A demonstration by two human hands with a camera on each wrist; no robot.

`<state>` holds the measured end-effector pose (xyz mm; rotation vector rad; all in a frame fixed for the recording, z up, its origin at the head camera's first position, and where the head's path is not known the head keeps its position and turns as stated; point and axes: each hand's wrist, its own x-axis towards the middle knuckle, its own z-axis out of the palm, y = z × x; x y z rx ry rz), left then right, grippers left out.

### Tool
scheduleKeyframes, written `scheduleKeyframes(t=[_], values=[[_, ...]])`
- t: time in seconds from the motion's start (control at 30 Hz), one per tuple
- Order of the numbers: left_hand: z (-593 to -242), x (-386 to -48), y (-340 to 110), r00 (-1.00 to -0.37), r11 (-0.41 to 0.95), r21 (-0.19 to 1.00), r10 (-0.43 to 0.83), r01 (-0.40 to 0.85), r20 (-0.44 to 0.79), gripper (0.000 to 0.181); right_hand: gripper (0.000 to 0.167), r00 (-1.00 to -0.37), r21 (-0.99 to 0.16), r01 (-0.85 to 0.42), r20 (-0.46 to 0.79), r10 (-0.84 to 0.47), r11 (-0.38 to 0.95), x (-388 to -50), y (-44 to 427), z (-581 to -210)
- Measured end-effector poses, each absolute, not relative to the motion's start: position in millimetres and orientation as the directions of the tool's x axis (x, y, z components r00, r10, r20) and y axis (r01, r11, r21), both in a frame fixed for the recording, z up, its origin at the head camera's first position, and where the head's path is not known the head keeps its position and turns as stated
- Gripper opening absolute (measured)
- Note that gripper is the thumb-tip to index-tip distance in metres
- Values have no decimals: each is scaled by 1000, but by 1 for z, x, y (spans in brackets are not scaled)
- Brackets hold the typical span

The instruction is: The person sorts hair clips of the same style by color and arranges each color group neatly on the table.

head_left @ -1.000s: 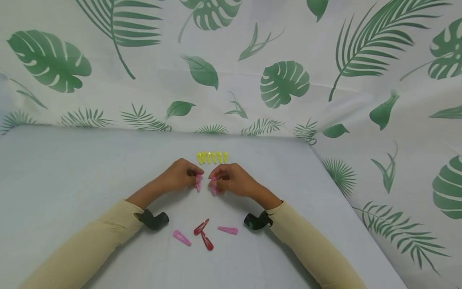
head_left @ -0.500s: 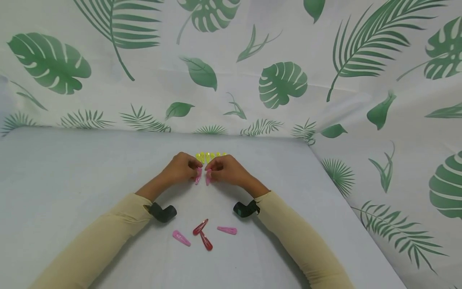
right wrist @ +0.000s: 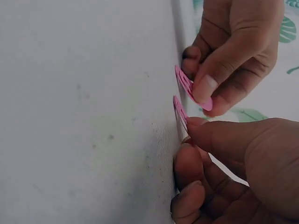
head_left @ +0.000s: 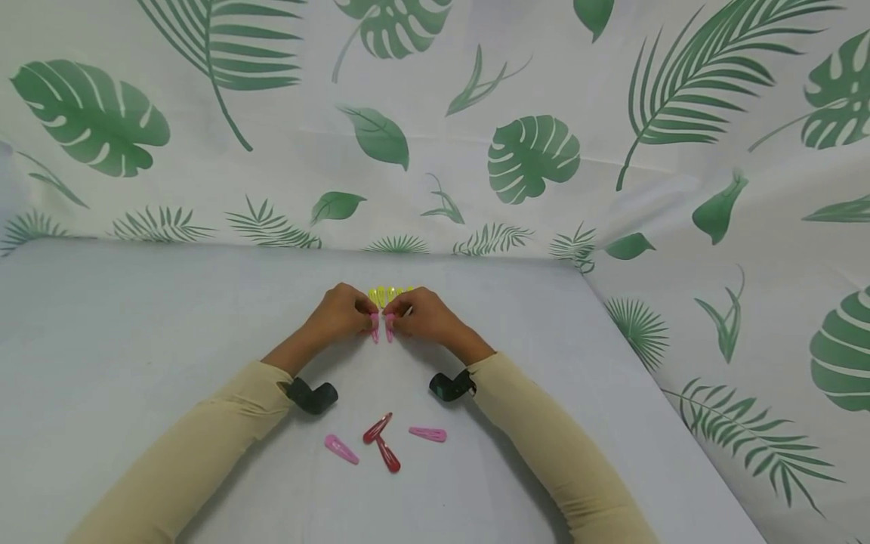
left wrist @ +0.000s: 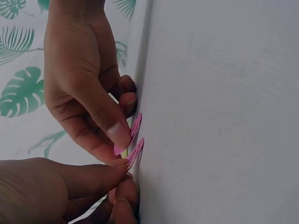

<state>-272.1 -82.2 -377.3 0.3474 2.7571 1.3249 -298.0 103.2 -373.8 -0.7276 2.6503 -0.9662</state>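
Observation:
My left hand (head_left: 343,313) pinches a pink snap hair clip (head_left: 374,326) between thumb and fingers. Close beside it, my right hand (head_left: 424,316) pinches a second pink snap hair clip (head_left: 390,329). Both clips point their narrow ends toward me and stand side by side with a small gap, as the left wrist view shows with the left hand's clip (left wrist: 136,151) below the other. Just beyond the fingertips is a row of several yellow hair clips (head_left: 390,295), its right end hidden by my right hand.
Nearer to me on the white table (head_left: 272,483) lie two red hair clips (head_left: 389,455), touching each other. A pink clip (head_left: 341,449) lies to their left and another pink clip (head_left: 428,434) to their right. A leaf-print cloth (head_left: 435,151) rises behind the table.
Both hands have moved forward and closer together, bringing the two pink clips up below the yellow row. The right hand now covers part of that row. The loose clips stay where they were.

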Motion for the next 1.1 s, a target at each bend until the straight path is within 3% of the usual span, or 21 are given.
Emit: scheduleKeyframes(t=[0.6,0.77,1.1], values=[[-385,-278,-82,-958,630,735,273,249,90,15,15,-874,-557,-370,-61,-481,743,-302,102,-370],[-381,-274,-83,-961,653,724,273,222,49,28,19,-873,-597,-337,-93,-480,728,-302,108,-371],[-381,-265,-95,-914,629,717,405,301,28,46,14,-847,-614,-327,-146,-510,719,-285,128,-367]])
